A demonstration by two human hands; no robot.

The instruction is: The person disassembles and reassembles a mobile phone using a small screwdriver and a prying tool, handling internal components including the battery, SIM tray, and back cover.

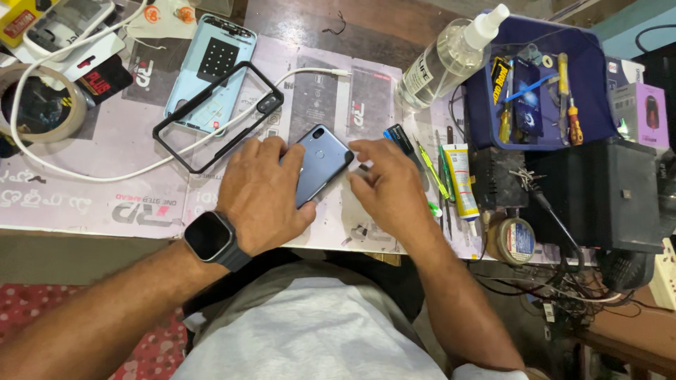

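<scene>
Head view looks down on a cluttered repair bench where a grey-blue phone (320, 162) lies back-up on a printed work mat (105, 162), close to the near edge. Left hand (264, 193), with a dark smartwatch (210, 237) on its wrist, rests flat over the phone's lower half, fingers spread and pressing down rather than clenched. Right hand (391, 186) sits just beside the phone's right edge, fingertips curled toward it; whether they pinch something small there I cannot tell. Thin pry tools and tweezers (440, 176) and a tube of adhesive (461, 179) lie just beyond the right hand, and a clear spray bottle (451, 56) lies tilted against a blue tray (598, 77). A white cable (91, 176) loops under a black bumper frame (218, 116). Risk, as I judge it: the phone could skid off the near edge if the left palm lifts, and a sideways sweep of the right hand could scatter the tools.
</scene>
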